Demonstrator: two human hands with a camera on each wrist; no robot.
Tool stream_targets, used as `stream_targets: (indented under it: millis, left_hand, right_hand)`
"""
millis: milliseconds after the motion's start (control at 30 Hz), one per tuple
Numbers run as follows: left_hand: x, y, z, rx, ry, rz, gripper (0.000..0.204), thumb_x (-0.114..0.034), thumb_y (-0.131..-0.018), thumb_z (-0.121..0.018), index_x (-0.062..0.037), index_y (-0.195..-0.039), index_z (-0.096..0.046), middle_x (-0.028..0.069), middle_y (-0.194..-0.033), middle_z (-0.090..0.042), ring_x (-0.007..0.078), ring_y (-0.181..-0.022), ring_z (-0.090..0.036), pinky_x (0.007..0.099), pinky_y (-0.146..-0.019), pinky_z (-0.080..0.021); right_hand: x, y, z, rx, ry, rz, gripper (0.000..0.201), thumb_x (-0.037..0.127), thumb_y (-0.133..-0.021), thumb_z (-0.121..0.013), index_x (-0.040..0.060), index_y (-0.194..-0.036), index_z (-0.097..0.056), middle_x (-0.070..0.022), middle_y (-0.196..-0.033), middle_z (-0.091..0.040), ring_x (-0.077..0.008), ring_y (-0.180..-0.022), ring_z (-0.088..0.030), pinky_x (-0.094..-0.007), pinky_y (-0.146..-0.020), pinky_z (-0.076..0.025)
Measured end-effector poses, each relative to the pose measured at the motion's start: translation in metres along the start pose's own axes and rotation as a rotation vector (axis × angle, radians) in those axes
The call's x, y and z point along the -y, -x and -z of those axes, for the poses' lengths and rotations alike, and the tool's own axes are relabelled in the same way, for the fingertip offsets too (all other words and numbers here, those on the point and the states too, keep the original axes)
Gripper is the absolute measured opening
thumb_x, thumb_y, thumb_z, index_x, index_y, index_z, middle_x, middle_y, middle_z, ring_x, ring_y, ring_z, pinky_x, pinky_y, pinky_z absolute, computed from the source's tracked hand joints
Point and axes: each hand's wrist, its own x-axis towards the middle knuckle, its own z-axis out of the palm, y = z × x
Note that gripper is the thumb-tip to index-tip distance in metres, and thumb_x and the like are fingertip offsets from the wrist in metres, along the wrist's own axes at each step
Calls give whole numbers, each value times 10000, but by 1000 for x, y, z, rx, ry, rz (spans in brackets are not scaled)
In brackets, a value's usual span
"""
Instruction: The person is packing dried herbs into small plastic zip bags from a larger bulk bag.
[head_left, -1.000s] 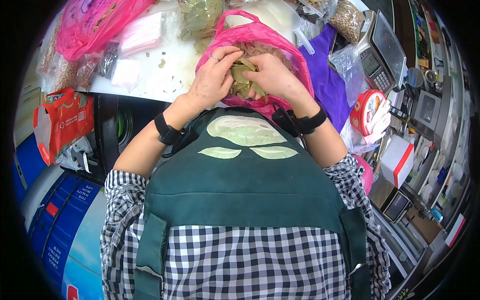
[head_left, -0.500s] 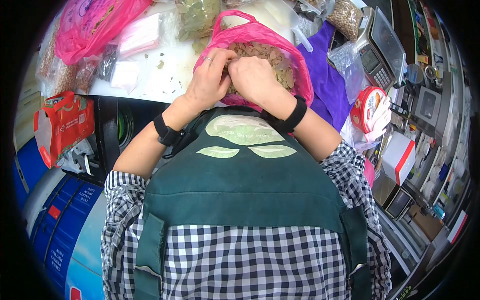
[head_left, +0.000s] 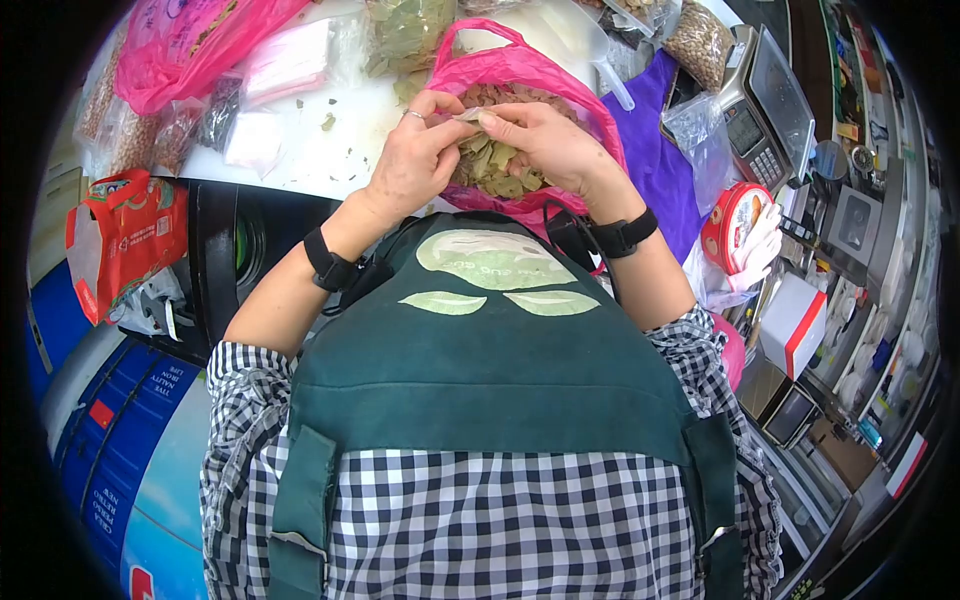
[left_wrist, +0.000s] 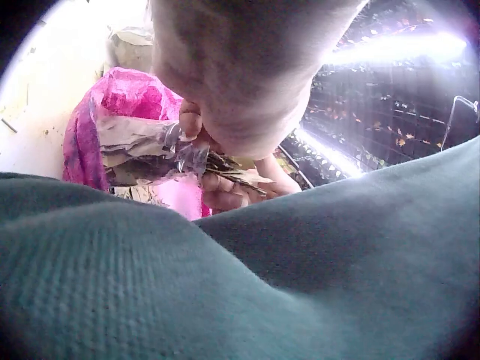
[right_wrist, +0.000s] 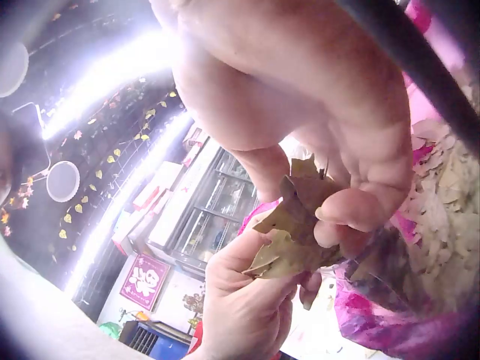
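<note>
Dried leaves [head_left: 485, 165] fill an open pink plastic bag [head_left: 485, 65] in front of the person. My left hand [head_left: 408, 160] is at the bag's left side, its thumb and fingers pinching a clear plastic piece [left_wrist: 193, 157], seen in the left wrist view. From the right, my right hand [head_left: 555, 148] meets it, fingertips close together over the leaves. In the right wrist view, the right fingers [right_wrist: 349, 214] curl round a small bunch of broken dried leaves [right_wrist: 289, 232], and the left hand [right_wrist: 247, 300] touches the bunch from below.
Around the bag stand a leaf-filled clear bag [head_left: 408, 35], a purple cloth [head_left: 655, 150], a weighing scale [head_left: 750, 130], a bag of beans [head_left: 697, 42] and a red tin [head_left: 733, 215]. Left lie another pink bag [head_left: 190, 60] and white packets [head_left: 290, 60]; the table edge runs beside the apron.
My right hand lay over the left fingertips half a second ago; now it has moved back right, and leaves show below the hands. My left hand has hardly moved.
</note>
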Motion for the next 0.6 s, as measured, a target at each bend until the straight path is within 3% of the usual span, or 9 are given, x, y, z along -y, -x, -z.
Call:
stream_targets:
  millis: [100,167,233,267,367,433,467,533,600]
  left_hand:
    - [2,1,0,37,-13,-20,283,114,-775,-587,-17,-1008,-679,108,-1075,-568,190,-707,-604,297,-632,-499]
    - [1,1,0,55,-25,-32,293,114,-780,-584,-15,-1028,-673,106,-1080,-570,187,-708,-606,301,-642,-503]
    - [-5,1,1,34,63,149,306,99,-783,-571,-7,-1061,-645,154,-1086,-599,309,-884,-643,382,-760,-526]
    - [-4,1,2,35,62,149,306,99,-783,-571,-7,-1061,-645,154,-1086,-599,309,-884,-643,382,-760,-526]
    - [-1,3,2,53,15,138,329,91,-805,-552,9,-1115,-626,182,-1131,-622,357,-965,-637,399,-821,-526]
    - [1,4,4,59,3,70,342,86,-819,-534,19,-1143,-619,204,-1187,-621,390,-1031,-626,411,-876,-521]
    - [4,3,3,59,3,70,342,86,-819,-534,19,-1143,-619,204,-1187,-621,390,-1031,-626,411,-876,-521]
    - [8,2,-1,7,-43,-28,421,103,-828,-533,-3,-1230,-603,167,-1235,-624,218,-779,-640,301,-711,-519]
    - [7,5,1,34,8,57,430,103,-826,-536,-6,-1236,-605,163,-1244,-621,208,-777,-634,295,-705,-515]
  right_hand:
    - [-4,-5,-5,-124,97,22,387,245,-889,-677,1,-1189,-669,-58,-802,-666,-120,-632,-582,-268,-595,-494]
    - [-10,-15,-3,-213,552,228,328,191,-834,-661,11,-1104,-706,-178,-802,-691,-244,-711,-669,-364,-694,-540]
    - [1,-15,-10,-242,705,216,343,177,-812,-663,6,-1107,-701,-197,-837,-695,-264,-747,-676,-371,-730,-536]
    - [5,-15,-13,-270,856,201,361,164,-790,-665,0,-1110,-696,-216,-871,-698,-283,-783,-682,-378,-766,-532]
    - [0,-22,-6,-330,892,255,390,177,-755,-685,1,-1103,-695,-257,-892,-680,-360,-844,-684,-413,-807,-529]
    - [2,-24,-8,-319,912,256,389,177,-753,-689,2,-1100,-696,-251,-905,-684,-365,-867,-685,-414,-818,-529]
    - [2,-24,-8,-317,926,251,387,177,-751,-694,3,-1096,-696,-245,-918,-687,-369,-889,-687,-414,-829,-528]
    - [0,-32,-18,-327,968,269,342,163,-743,-684,10,-1047,-711,-256,-913,-678,-399,-894,-671,-445,-837,-526]
    - [-6,-38,-20,-339,1010,290,300,150,-735,-674,17,-999,-727,-267,-908,-669,-428,-899,-656,-475,-846,-523]
